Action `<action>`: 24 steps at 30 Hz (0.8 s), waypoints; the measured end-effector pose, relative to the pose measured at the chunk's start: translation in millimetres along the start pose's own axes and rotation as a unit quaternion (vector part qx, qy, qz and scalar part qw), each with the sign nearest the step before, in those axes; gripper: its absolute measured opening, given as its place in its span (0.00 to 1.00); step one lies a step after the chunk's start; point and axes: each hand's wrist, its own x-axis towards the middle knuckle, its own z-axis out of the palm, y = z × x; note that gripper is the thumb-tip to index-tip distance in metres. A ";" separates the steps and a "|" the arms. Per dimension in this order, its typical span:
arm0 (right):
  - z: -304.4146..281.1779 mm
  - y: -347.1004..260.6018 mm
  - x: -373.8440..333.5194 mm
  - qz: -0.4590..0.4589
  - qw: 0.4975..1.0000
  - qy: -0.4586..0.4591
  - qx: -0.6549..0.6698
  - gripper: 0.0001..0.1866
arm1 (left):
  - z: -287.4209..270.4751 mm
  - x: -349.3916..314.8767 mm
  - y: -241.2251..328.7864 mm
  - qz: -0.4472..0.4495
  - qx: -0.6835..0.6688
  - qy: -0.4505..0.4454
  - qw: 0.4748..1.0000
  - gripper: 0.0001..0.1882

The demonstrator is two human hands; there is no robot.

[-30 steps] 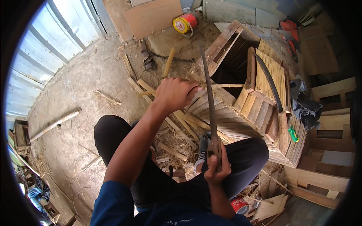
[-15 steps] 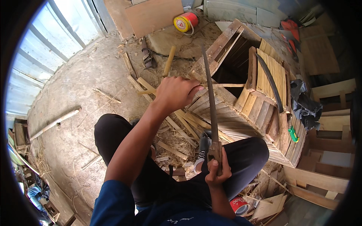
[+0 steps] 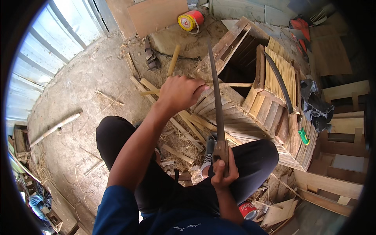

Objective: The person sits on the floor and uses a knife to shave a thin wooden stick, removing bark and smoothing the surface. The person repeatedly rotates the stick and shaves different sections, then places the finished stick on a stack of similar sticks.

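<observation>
My right hand (image 3: 224,172) is wrapped around the wooden handle of a handsaw (image 3: 218,105), above my bent right knee. Its long, dark, tapering blade points away from me, almost upright in the picture. My left hand (image 3: 181,94) is closed around a thin wooden strip (image 3: 237,84). One end of the strip shows left of the fist, and the other reaches right, to the opening of a slatted wooden box (image 3: 239,121). Strip and blade cross just right of my left thumb; whether they touch, I cannot tell.
A curved dark blade (image 3: 281,80) and a green-handled tool (image 3: 303,136) lie on the box. Loose wood strips (image 3: 178,153) and shavings litter the ground between my feet. A red and yellow bucket (image 3: 190,20) stands far off; a red can (image 3: 248,210) lies near my right side.
The whole view has shifted slightly. The saw blade shows a little more edge-on than before. Both hands keep their grips in nearly the same places.
</observation>
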 end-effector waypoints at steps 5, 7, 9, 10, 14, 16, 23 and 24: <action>-1.2 -3.0 -1.4 -0.024 1.000 0.000 -0.002 0.27 | -0.6 0.1 0.0 0.004 0.012 0.001 1.000 0.13; 1.2 -2.4 0.8 -0.011 1.000 0.005 0.015 0.27 | -0.3 0.0 0.0 0.002 0.010 -0.006 1.000 0.13; 4.7 -1.1 2.9 0.018 0.999 0.019 0.034 0.27 | -0.6 0.0 -0.2 0.005 0.011 -0.005 1.000 0.13; 6.2 -0.7 3.4 -0.011 0.999 0.022 0.043 0.27 | -0.9 0.0 -0.1 0.009 0.012 -0.003 1.000 0.13; 8.5 -0.6 1.6 -0.021 0.998 0.036 0.041 0.27 | -0.7 0.1 -0.4 0.010 0.027 -0.007 1.000 0.14; 8.0 -1.1 0.7 -0.024 0.998 0.038 0.038 0.27 | -0.3 0.3 -0.9 0.018 0.024 0.000 1.000 0.14; 4.2 -2.5 -1.0 -0.017 0.999 0.028 0.038 0.27 | 0.9 -0.2 -1.2 0.022 -0.003 0.018 1.000 0.16; 3.5 -2.2 -1.6 -0.016 0.999 0.026 0.035 0.27 | 0.9 -0.1 -1.3 0.022 0.001 0.019 1.000 0.16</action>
